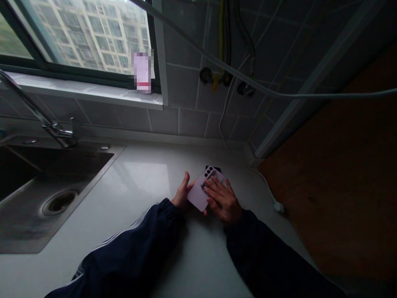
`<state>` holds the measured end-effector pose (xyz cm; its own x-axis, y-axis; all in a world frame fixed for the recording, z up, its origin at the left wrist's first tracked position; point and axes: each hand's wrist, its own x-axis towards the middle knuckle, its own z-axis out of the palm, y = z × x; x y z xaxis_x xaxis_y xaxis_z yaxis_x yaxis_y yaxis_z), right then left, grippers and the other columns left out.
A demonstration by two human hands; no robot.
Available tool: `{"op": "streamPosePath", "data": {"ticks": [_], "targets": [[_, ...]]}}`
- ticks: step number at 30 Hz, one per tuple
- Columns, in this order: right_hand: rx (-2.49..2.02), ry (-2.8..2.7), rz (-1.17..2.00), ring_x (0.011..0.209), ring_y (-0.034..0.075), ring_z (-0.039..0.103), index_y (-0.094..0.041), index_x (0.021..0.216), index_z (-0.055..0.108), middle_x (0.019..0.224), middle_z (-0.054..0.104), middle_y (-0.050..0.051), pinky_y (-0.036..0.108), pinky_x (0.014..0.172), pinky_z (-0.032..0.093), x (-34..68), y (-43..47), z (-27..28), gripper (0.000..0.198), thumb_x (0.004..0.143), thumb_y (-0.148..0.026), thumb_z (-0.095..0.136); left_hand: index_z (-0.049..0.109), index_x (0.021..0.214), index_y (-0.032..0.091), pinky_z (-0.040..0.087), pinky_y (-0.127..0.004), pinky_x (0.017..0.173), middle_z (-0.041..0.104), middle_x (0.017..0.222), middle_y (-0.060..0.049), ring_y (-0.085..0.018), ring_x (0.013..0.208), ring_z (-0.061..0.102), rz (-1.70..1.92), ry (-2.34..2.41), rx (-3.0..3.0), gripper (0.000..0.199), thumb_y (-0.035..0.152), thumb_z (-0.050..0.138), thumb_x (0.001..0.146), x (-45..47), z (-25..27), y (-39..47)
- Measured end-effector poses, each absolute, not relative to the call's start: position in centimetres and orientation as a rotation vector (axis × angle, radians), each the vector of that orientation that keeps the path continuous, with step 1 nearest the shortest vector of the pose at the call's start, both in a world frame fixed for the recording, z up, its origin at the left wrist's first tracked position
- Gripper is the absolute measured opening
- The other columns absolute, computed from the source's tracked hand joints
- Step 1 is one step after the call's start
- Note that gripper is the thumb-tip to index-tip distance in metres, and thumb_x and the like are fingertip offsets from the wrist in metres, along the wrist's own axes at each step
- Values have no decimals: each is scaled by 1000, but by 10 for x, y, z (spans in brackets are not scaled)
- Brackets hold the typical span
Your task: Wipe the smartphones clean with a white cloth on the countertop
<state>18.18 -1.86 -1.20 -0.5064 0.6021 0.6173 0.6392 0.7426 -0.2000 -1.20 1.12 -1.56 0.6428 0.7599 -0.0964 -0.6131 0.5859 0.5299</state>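
A lilac smartphone (197, 197) is tilted above the white counter, its back with a column of dark camera lenses facing me. My left hand (182, 194) grips it from the left, thumb raised beside it and the other fingers largely hidden underneath. Across the phone's back lie the outstretched fingers of my right hand (223, 203), touching a small greyish piece (204, 185) there, partly covered, whose kind I cannot make out. Behind the phone's top edge a flat black object (218, 169) peeks out on the counter; most of it is hidden.
To the left is a steel sink (77, 194) with a chrome faucet (58, 131). A white cable (263, 178) runs down the wall to a plug (278, 207) by the brown wooden panel (335, 178). Another pale cable (310, 96) crosses overhead. A blurred pink item (142, 72) stands on the windowsill.
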Motion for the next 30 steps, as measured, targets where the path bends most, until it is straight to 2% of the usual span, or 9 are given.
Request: {"op": "streamPosePath", "data": {"ticks": [2, 5, 9, 13, 15, 21, 25, 30], "targets": [[-1043, -2193, -77, 147, 27, 41, -28, 145, 55, 151, 55, 8, 62, 124, 19, 185, -15, -12, 44, 102, -31, 47, 48, 147, 13, 55, -35, 49, 73, 93, -17, -26, 62, 70, 773, 339, 577, 89, 79, 29, 91, -11, -15, 10], [-1134, -2122, -75, 151, 29, 35, -28, 152, 46, 157, 46, 9, 63, 122, 24, 187, -12, -14, 49, 103, -32, 45, 48, 148, 13, 53, -30, 45, 74, 96, -17, -23, 60, 70, 745, 396, 693, 86, 77, 32, 92, -9, -16, 7], [-1145, -2087, -65, 154, 30, 27, -27, 159, 31, 164, 34, 11, 62, 121, 27, 189, -12, -16, 59, 103, -32, 45, 53, 146, 14, 52, -26, 50, 75, 95, -15, -19, 62, 69, 737, 433, 819, 80, 73, 38, 94, -6, -19, 3], [-1161, -2073, -59, 155, 32, 22, -27, 162, 20, 167, 26, 11, 62, 121, 28, 189, -12, -16, 66, 102, -32, 46, 58, 142, 17, 52, -24, 50, 74, 91, -12, -16, 58, 66, 719, 440, 936, 82, 78, 42, 89, -3, -21, 1], [-1170, -2075, -47, 155, 31, 22, -27, 162, 22, 167, 26, 11, 62, 121, 28, 189, -12, -15, 64, 103, -32, 45, 58, 142, 18, 53, -25, 50, 74, 91, -12, -17, 58, 66, 714, 438, 969, 86, 81, 42, 86, -3, -21, 1], [-1130, -2178, -32, 156, 33, 17, -25, 150, 48, 166, 30, 9, 66, 120, 23, 187, -12, -16, 48, 103, -35, 45, 54, 145, 15, 54, -28, 50, 73, 88, -13, -19, 57, 67, 706, 479, 1012, 91, 83, 34, 88, -5, -22, 2], [-1127, -2223, -48, 156, 31, 19, -24, 150, 48, 163, 36, 10, 65, 122, 20, 186, -12, -18, 48, 103, -32, 43, 53, 146, 17, 55, -28, 51, 73, 99, -14, -19, 62, 68, 710, 516, 971, 90, 83, 35, 87, -5, -21, 1], [-961, -2310, -86, 155, 28, 25, -22, 154, 42, 159, 43, 10, 59, 125, 17, 184, -12, -23, 53, 101, -26, 43, 54, 142, 12, 53, -29, 49, 74, 89, -13, -21, 57, 68, 766, 576, 781, 80, 73, 34, 94, -4, -25, 5]]}}
